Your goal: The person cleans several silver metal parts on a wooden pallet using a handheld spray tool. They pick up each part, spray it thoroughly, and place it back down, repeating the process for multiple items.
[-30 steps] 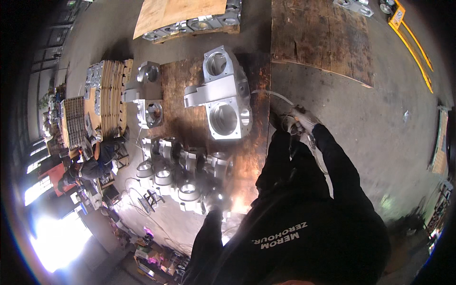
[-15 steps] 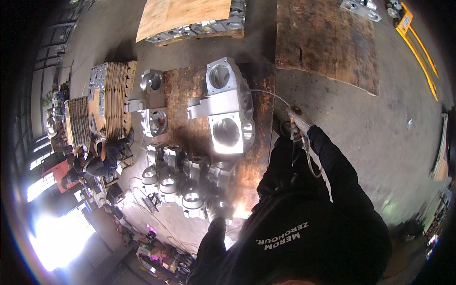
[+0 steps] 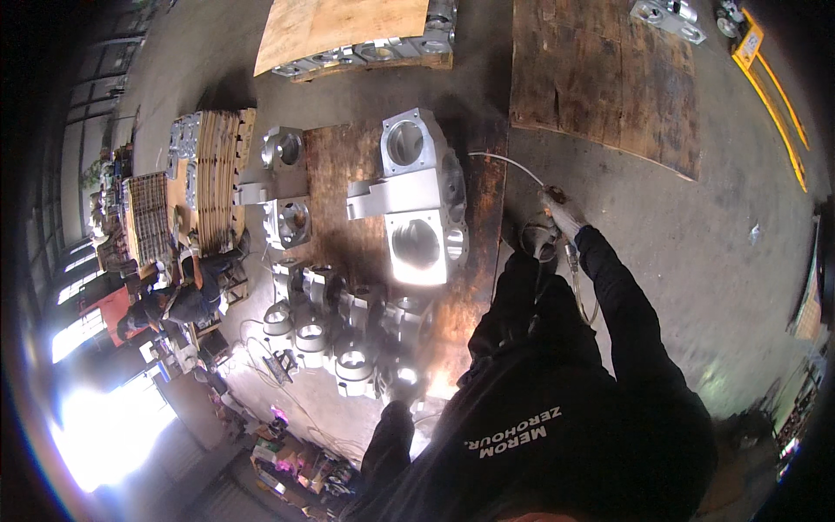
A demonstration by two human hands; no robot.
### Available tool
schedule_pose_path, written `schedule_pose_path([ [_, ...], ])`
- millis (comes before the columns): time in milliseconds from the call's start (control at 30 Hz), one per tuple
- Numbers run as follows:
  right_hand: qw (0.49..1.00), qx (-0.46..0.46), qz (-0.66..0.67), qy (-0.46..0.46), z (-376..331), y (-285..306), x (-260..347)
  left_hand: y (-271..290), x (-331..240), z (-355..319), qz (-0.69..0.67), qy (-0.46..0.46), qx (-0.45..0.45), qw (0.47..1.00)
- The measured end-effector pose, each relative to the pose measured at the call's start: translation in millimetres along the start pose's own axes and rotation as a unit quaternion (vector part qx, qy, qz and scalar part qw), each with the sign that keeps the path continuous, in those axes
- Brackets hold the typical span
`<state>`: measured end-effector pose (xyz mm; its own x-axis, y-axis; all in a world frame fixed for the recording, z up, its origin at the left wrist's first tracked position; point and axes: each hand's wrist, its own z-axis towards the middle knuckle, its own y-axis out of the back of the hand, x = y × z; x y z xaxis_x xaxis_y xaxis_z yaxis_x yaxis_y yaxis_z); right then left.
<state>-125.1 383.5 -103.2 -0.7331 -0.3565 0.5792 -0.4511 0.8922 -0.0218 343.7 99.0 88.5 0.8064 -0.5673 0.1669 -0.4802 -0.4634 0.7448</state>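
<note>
Fingers of my right hand (image 3: 564, 214) curl round a pale, curved-tube tool (image 3: 521, 164), seemingly to point it at the silver, twin-bored metal casting (image 3: 410, 193) mid-frame; my glare-blurred left hand (image 3: 402, 383), lower centre, I can't tell.

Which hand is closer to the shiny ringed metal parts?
Left. The left hand is at the near end of the ringed metal parts; glare hides whether it touches. The right hand is farther away, right of the wooden board.

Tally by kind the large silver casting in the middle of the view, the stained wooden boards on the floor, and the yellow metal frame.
Large silver casting: 1
Stained wooden boards: 2
Yellow metal frame: 1
Total: 4
</note>
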Motion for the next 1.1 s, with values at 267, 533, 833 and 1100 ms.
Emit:
schedule_pose_path([
  [267, 0.992, 0.067, 0.104, -0.031, 4.5, -20.6, -5.5, -11.3, 13.9, 11.8, 0.016, -0.012, 0.035, 0.999],
  [533, 0.994, 0.055, 0.097, -0.021, 8.5, -18.9, -2.7, -36.2, 42.0, 25.4, 0.081, -0.08, -0.001, 0.993],
  [833, 0.995, 0.034, 0.073, -0.051, -12.1, -25.5, 35.7, 10.1, -1.8, 3.7, -0.016, 0.02, 0.053, 0.998],
  [1100, 0.989, 0.098, 0.093, -0.068, 31.7, -16.7, 34.2, -63.8, 66.9, 43.6, 0.051, 0.0, 0.117, 0.992],
])
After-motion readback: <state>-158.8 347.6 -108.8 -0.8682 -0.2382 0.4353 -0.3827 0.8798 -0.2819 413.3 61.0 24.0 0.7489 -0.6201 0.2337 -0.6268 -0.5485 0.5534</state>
